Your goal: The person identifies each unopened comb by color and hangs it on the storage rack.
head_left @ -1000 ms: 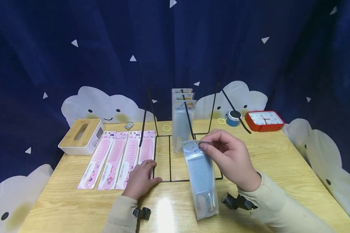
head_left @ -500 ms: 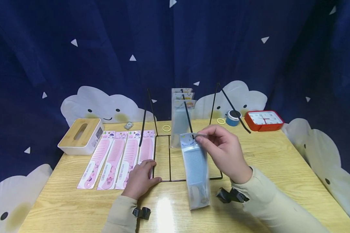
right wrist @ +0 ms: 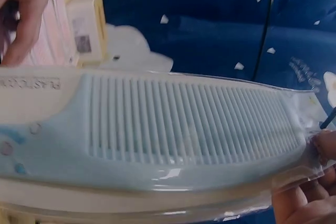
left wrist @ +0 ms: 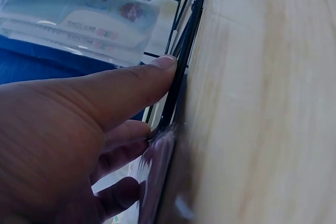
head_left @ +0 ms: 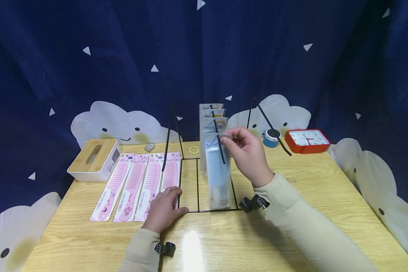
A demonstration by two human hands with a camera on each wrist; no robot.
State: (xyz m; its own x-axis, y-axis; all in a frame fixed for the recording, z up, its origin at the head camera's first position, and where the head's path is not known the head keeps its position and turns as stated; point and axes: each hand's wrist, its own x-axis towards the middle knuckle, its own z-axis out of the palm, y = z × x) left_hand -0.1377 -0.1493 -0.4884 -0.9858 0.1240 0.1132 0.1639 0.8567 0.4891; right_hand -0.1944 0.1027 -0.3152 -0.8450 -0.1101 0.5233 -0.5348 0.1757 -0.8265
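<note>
The person's right hand (head_left: 249, 155) pinches, between thumb and bent fingers, the upper right edge of a light blue plastic comb in a clear flat sleeve (head_left: 217, 179). This comb pack hangs almost upright over the black wire display rack (head_left: 198, 185). The rack's black middle rod (head_left: 221, 151) shows in front of it, so I believe that its hole is already threaded. Farther along the same rod hang three similar blue comb packs (head_left: 209, 124), one behind another.

The left hand (head_left: 164, 207) lies at the left near corner of the rack, fingers relaxed and spread from the thumb, which touches the wire; it seems to steady rather than to grasp. Just beside it, to the left, four pink plastic combs on printed cards (head_left: 134, 181) lie in a row on the pale wooden table (head_left: 292, 181).

As I judge, the step in hand is the hanging of the nearest blue pack. The next move calls for guiding it farther along the rod, toward the other three, before the pinch is loosened.
</note>
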